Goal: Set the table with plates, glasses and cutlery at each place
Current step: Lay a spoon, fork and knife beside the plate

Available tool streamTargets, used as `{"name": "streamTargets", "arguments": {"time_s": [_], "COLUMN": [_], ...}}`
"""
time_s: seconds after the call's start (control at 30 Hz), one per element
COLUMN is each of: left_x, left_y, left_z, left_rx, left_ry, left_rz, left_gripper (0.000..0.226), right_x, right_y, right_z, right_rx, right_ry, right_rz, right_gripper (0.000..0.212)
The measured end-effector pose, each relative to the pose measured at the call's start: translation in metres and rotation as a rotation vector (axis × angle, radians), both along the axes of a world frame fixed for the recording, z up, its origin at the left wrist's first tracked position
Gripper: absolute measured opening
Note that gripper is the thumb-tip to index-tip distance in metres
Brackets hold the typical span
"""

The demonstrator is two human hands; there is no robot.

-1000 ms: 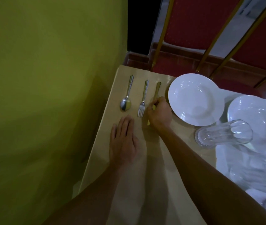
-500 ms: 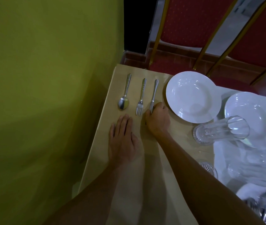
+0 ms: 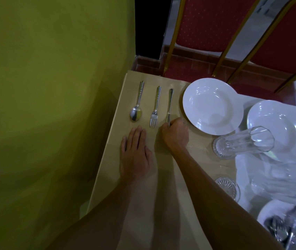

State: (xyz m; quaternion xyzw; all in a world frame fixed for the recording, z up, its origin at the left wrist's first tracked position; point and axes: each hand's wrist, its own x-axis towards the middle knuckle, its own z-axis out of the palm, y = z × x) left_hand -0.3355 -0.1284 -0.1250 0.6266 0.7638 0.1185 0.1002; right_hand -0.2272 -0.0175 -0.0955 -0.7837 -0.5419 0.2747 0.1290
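Note:
A spoon, a fork and a knife lie side by side on the tan table, handles pointing away. My right hand is closed over the knife's near end. Flat on the table just below the spoon and fork rests my left hand, fingers together, holding nothing. A white deep plate sits to the right of the knife. A second white plate lies further right. A clear glass stands between them, below the first plate.
A green wall runs along the table's left edge. Two red chairs with gold frames stand beyond the far edge. At the right are more glasses, a small glass dish and a plate with cutlery.
The knife has swung from a slant to lie straight, parallel to the fork, with my right hand still on its near end. My left hand has stayed flat.

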Motion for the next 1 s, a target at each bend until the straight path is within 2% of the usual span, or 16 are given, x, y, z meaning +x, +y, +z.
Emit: {"name": "streamTargets", "arguments": {"time_s": [0.23, 0.43, 0.57, 0.8, 1.0], "left_x": [-0.001, -0.004, 0.0, 0.021, 0.06], "left_y": [0.0, -0.003, -0.006, 0.001, -0.025], "left_z": [0.002, 0.001, -0.003, 0.027, 0.053], "left_rx": [0.0, 0.014, 0.027, -0.245, -0.336], "left_ry": [-0.011, -0.004, -0.023, -0.031, -0.138], "left_rz": [-0.002, -0.003, -0.014, 0.023, 0.101], "left_gripper": [0.057, 0.057, 0.059, 0.064, 0.053], "right_x": [0.003, 0.01, 0.032, 0.073, 0.128], "right_y": [-0.005, -0.063, -0.113, -0.14, -0.157], "right_z": [0.007, 0.034, 0.05, 0.079, 0.108], "right_rx": [-0.01, -0.018, -0.047, -0.013, -0.012], "right_ry": [0.051, 0.175, 0.209, 0.278, 0.373], "right_rz": [-0.006, -0.039, -0.026, -0.024, -0.009], "right_gripper": [0.03, 0.009, 0.006, 0.003, 0.005]}}
